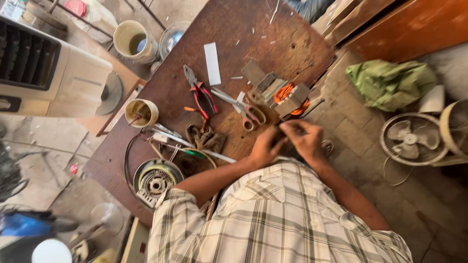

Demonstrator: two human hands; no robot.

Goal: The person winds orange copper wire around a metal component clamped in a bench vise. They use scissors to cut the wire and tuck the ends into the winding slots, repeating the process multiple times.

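Observation:
My left hand [265, 146] and my right hand [304, 139] meet at the near edge of a brown wooden workbench [243, 34]. Their fingers pinch together on something small and thin between them; it is too small to identify. Just beyond them sits a winding jig of grey blocks with an orange wire coil [287, 95]. Scissors with pinkish handles [246, 112] lie left of the coil, close to my left hand.
Red-handled pliers [201, 95], a white strip [212, 63], a screwdriver [187, 148], a small cup [142, 112] and a round motor housing [156, 179] lie on the bench. A fan [413, 139] and green cloth [390, 83] sit on the floor right; a cooler [44, 73] stands left.

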